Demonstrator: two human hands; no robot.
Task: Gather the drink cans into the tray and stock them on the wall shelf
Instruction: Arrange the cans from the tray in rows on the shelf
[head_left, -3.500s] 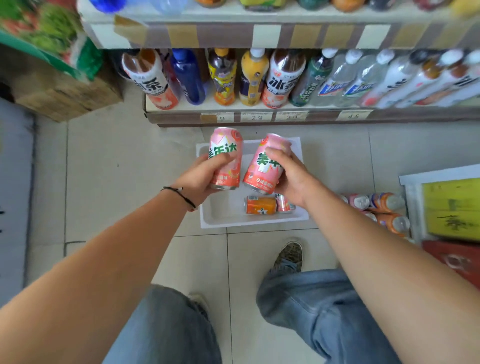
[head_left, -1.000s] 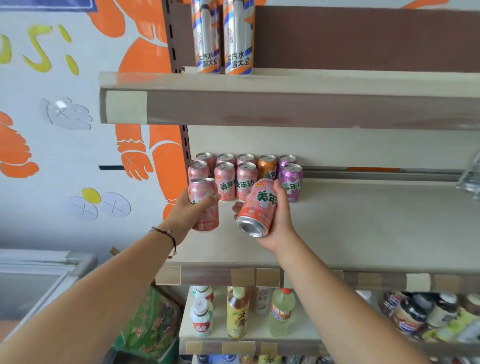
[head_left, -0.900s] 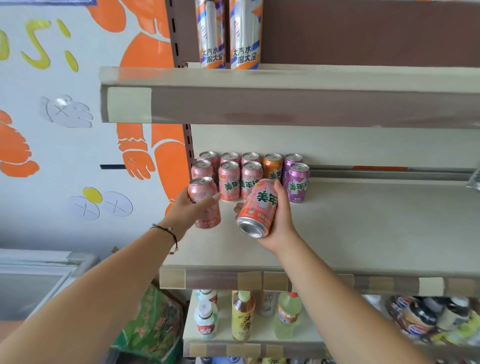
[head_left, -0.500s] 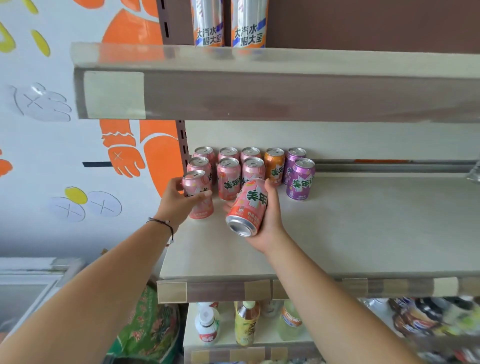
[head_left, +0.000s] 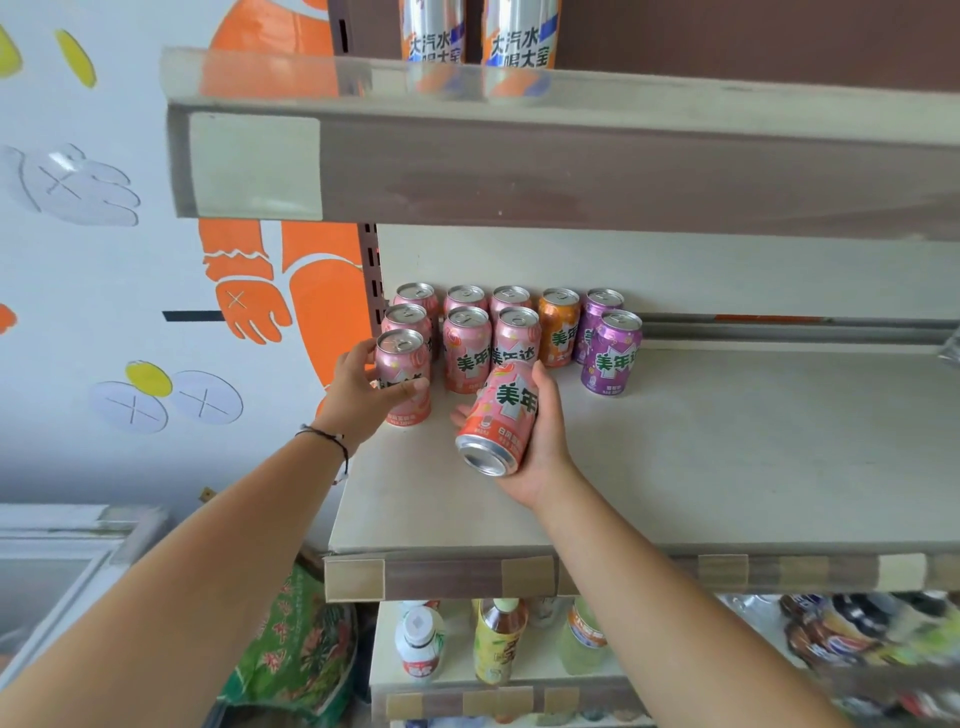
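Glossy metal cans (head_left: 466, 348), matt shelf (head_left: 727, 441)

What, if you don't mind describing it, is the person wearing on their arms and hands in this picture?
Both forearms are bare, with no sleeves showing. The left hand has a thin dark cord bracelet at the wrist, with a small pale bead or charm on it. The right hand shows no glove, ring, watch or band.

The two tall cans (head_left: 475, 31) up at 12 o'clock are chopped off by the top edge, only the lower halves show. The left hand (head_left: 363, 400) covers most of the label on the pink can (head_left: 404, 376) it grips. Back-row cans (head_left: 466, 299) are mostly hidden behind the front ones. Bottles (head_left: 852, 639) at 4 o'clock are a blurry smear, can't read anything.
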